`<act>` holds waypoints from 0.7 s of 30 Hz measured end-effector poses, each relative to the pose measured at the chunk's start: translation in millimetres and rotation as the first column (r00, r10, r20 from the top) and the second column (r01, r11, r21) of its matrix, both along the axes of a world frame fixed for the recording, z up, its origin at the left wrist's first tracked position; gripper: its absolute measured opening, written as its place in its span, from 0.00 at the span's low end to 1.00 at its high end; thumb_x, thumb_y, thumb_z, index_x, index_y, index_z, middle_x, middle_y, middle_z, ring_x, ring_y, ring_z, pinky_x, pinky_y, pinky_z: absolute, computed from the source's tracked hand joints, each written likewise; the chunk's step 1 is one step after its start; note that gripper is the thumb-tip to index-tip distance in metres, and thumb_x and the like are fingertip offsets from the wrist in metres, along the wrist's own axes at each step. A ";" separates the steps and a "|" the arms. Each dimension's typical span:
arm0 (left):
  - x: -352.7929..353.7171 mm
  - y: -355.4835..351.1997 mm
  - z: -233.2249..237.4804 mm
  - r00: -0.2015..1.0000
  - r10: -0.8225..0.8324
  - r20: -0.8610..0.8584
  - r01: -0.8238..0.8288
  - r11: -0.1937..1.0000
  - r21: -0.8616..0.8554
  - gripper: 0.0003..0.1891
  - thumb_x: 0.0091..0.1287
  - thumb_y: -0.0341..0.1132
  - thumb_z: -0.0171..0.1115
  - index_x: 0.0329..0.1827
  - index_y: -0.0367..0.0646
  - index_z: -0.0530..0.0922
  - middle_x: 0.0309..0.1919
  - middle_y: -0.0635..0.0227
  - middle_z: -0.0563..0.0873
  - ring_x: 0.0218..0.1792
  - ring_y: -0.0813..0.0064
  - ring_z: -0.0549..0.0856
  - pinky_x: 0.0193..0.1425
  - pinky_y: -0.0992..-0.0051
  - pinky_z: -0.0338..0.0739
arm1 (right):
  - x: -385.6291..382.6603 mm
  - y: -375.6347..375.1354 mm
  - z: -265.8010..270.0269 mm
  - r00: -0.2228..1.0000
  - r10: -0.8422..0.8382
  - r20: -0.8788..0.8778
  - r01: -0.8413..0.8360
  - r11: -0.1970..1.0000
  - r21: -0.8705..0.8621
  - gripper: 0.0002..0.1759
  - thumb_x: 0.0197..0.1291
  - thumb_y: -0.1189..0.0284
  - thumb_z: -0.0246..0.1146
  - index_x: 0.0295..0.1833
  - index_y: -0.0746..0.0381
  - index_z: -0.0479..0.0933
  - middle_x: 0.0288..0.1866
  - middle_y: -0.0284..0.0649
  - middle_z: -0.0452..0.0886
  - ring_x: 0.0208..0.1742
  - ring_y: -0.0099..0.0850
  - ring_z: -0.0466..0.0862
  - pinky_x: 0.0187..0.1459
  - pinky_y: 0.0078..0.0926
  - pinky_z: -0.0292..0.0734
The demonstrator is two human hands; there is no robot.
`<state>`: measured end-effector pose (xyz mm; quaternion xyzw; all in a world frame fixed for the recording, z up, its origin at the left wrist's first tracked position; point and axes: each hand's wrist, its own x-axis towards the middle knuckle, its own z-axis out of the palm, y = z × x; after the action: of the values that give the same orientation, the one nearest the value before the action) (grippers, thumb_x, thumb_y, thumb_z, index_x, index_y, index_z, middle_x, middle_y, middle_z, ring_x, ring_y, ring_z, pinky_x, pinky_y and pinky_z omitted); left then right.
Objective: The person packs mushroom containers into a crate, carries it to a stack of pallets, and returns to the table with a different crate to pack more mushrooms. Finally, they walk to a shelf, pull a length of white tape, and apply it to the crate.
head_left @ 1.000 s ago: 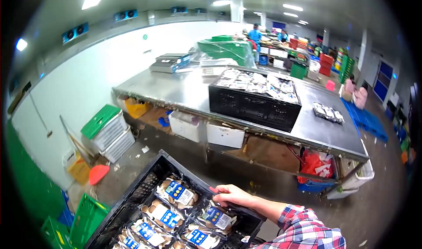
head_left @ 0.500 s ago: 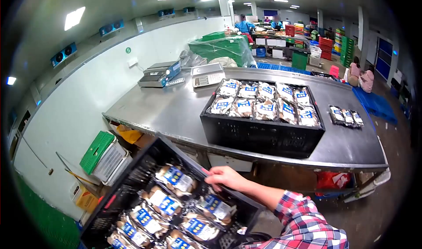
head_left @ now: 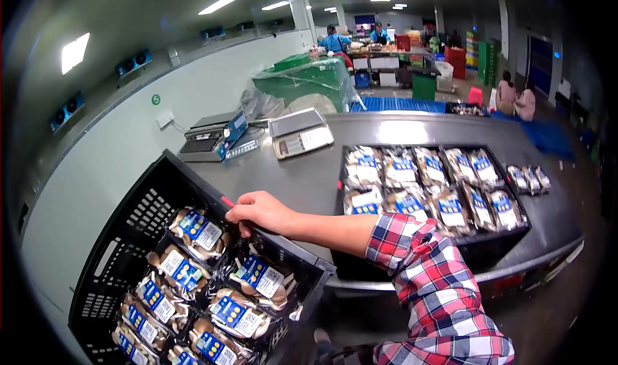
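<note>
My right hand point(head_left: 261, 212), in a plaid sleeve, has its fingers wrapped over the upper rim of a black plastic crate point(head_left: 116, 260). The crate is tilted, raised off the floor at the table's left front. Inside lie several clear packs of mushrooms point(head_left: 184, 268) with blue and white labels. On the steel table stands a second black crate point(head_left: 513, 241) with two rows of similar mushroom packs point(head_left: 450, 208), partly hidden by my forearm. My left hand is out of view.
Two scales, a dark one point(head_left: 205, 140) and a pale one point(head_left: 300, 133), stand at the back of the steel table point(head_left: 270, 178). A small tray of packs point(head_left: 529, 179) lies at its right. Behind are a plastic-covered green bin point(head_left: 309, 85) and several people.
The held crate has risen and moved nearer the table with my right hand still on its rim. My view has shifted, so the table crate appears further right and lower.
</note>
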<state>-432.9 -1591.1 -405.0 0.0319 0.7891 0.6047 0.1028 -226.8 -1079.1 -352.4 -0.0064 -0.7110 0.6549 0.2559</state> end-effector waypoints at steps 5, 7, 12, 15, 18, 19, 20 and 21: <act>-43.3 -7.9 24.0 0.989 -0.146 0.017 0.144 0.984 0.103 0.25 0.63 0.45 0.54 0.56 0.32 0.70 0.50 0.52 0.76 0.47 0.62 0.75 0.52 0.66 0.70 | 13.9 -33.7 16.7 0.953 -0.269 0.137 0.257 0.961 0.100 0.16 0.53 0.67 0.59 0.38 0.71 0.72 0.26 0.40 0.79 0.30 0.26 0.78 0.35 0.22 0.72; -68.3 -13.0 41.9 0.975 -0.220 0.029 0.214 0.966 0.143 0.25 0.63 0.45 0.54 0.56 0.33 0.70 0.51 0.52 0.75 0.47 0.62 0.75 0.52 0.66 0.70 | 19.2 -46.0 22.3 0.904 -0.375 0.206 0.346 0.924 0.164 0.20 0.50 0.69 0.59 0.45 0.72 0.72 0.33 0.44 0.79 0.34 0.29 0.79 0.40 0.24 0.73; -142.3 -18.2 96.8 0.939 -0.342 -0.019 0.340 0.921 0.192 0.25 0.63 0.44 0.54 0.57 0.33 0.69 0.51 0.52 0.75 0.48 0.62 0.75 0.52 0.66 0.69 | 41.5 -92.7 77.0 0.774 -0.603 0.192 0.446 0.736 0.510 0.19 0.49 0.72 0.56 0.49 0.68 0.73 0.40 0.44 0.81 0.38 0.29 0.81 0.41 0.25 0.76; -175.0 -18.7 152.5 0.860 -0.415 -0.296 0.373 0.908 -0.192 0.24 0.64 0.43 0.53 0.58 0.35 0.68 0.52 0.50 0.75 0.49 0.58 0.75 0.54 0.65 0.69 | 154.4 -177.1 165.1 0.806 -0.542 0.237 0.477 0.832 0.281 0.17 0.53 0.70 0.54 0.48 0.66 0.75 0.37 0.42 0.81 0.33 0.23 0.81 0.36 0.23 0.77; -94.9 -0.1 212.4 0.359 -0.479 -0.801 -0.004 0.858 -0.514 0.23 0.66 0.43 0.50 0.59 0.36 0.68 0.53 0.45 0.74 0.51 0.54 0.76 0.56 0.66 0.70 | 275.7 -190.2 163.7 0.389 -0.893 0.224 0.674 0.442 0.592 0.19 0.52 0.67 0.56 0.49 0.63 0.75 0.41 0.47 0.80 0.45 0.40 0.80 0.47 0.34 0.73; -92.6 17.1 215.5 0.330 -0.490 -0.807 0.157 0.871 -0.465 0.22 0.66 0.42 0.49 0.57 0.34 0.69 0.50 0.45 0.76 0.51 0.54 0.76 0.55 0.66 0.70 | 319.8 -171.0 144.6 0.153 -0.978 0.141 0.619 0.206 0.758 0.17 0.52 0.66 0.56 0.46 0.62 0.76 0.42 0.49 0.79 0.45 0.42 0.79 0.47 0.36 0.73; -58.3 36.1 235.4 0.411 -0.544 -0.731 0.320 0.837 -0.444 0.21 0.66 0.40 0.49 0.54 0.32 0.70 0.48 0.44 0.77 0.50 0.53 0.76 0.54 0.65 0.70 | 370.5 -155.2 122.3 -0.001 -0.999 0.032 0.631 0.024 0.776 0.17 0.51 0.64 0.57 0.45 0.62 0.76 0.40 0.50 0.79 0.44 0.45 0.78 0.45 0.38 0.73; -23.3 53.6 251.3 0.476 -0.601 -0.642 0.471 0.791 -0.390 0.20 0.65 0.39 0.48 0.51 0.30 0.72 0.46 0.42 0.77 0.49 0.51 0.77 0.54 0.64 0.70 | 417.5 -153.3 109.1 -0.181 -0.983 -0.030 0.558 -0.128 0.820 0.16 0.52 0.70 0.57 0.46 0.65 0.75 0.42 0.51 0.78 0.46 0.46 0.78 0.47 0.39 0.73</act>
<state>-456.1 -1537.5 -153.7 0.5111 0.7549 0.4092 -0.0394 190.7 -1232.4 -243.3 -0.6399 -0.6844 -0.0275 0.3482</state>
